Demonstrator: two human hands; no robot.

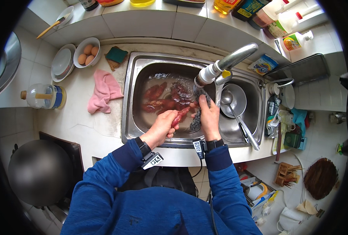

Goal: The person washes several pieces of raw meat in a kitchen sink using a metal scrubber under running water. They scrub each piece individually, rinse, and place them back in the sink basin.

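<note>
Over the left basin of a stainless steel sink (127, 117), my left hand (162, 124) grips a red-skinned sweet potato (180, 116). My right hand (207, 114) holds a dark grey mesh scrubbing cloth (196, 122) just to the right of that root, beneath the faucet (212, 70). Water runs from the spout onto the cloth. Several more red sweet potatoes (156, 105) lie in cloudy water in the basin.
A metal bowl (241, 101) and a ladle (227, 97) stand in the right basin. Left of the sink lie a pink cloth (105, 92), a green sponge (116, 55) and a bowl of eggs (96, 63). A black wok lid or pan (40, 173) sits at the lower left.
</note>
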